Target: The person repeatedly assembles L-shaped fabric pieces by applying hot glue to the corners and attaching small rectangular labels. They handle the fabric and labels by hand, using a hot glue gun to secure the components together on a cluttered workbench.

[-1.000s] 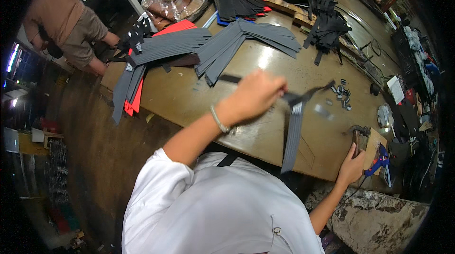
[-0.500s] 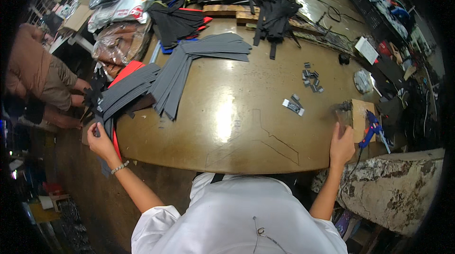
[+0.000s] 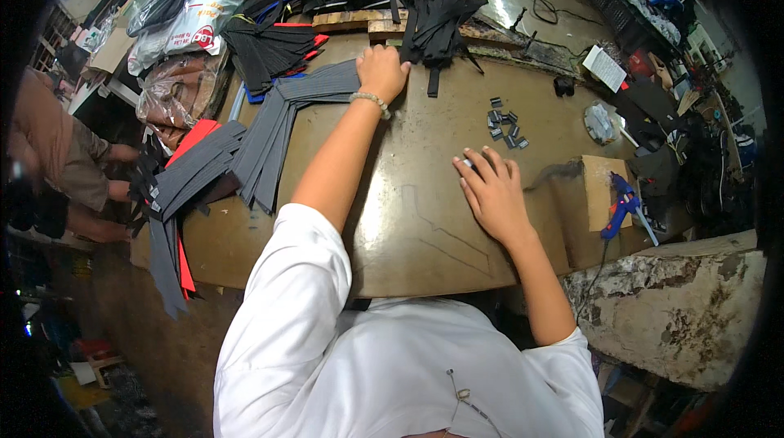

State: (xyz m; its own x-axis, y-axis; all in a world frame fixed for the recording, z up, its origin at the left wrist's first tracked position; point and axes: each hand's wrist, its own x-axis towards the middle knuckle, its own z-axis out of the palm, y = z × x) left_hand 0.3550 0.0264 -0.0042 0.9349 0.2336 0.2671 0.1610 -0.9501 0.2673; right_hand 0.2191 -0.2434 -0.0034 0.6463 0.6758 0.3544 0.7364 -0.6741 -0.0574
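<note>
My left hand [image 3: 381, 77] is stretched far across the table, its fingers curled over the right end of a fan of grey fabric strips [image 3: 320, 87]; its fingertips are partly hidden. Closer to me, my right hand [image 3: 494, 197] hovers low or rests over the table with its fingers spread. A small pale piece [image 3: 467, 164] shows at its fingertips, touched or covered by them. Beyond that hand lie several small dark grey rectangular pieces [image 3: 508, 129]. A second bundle of grey strips [image 3: 196, 173] lies at the left table edge, over red material [image 3: 189, 142].
A blue glue gun [image 3: 623, 203] rests by a cardboard piece [image 3: 599, 178] at the right. Black straps [image 3: 433, 26] and wooden planks [image 3: 351, 22] are at the back. An outline is drawn on the table [image 3: 384, 262]. Another person [image 3: 61, 144] works at the left.
My left hand has left the strips at the left edge and reached forward to the far strips' end. My right hand has moved left from near the cardboard toward the small pieces.
</note>
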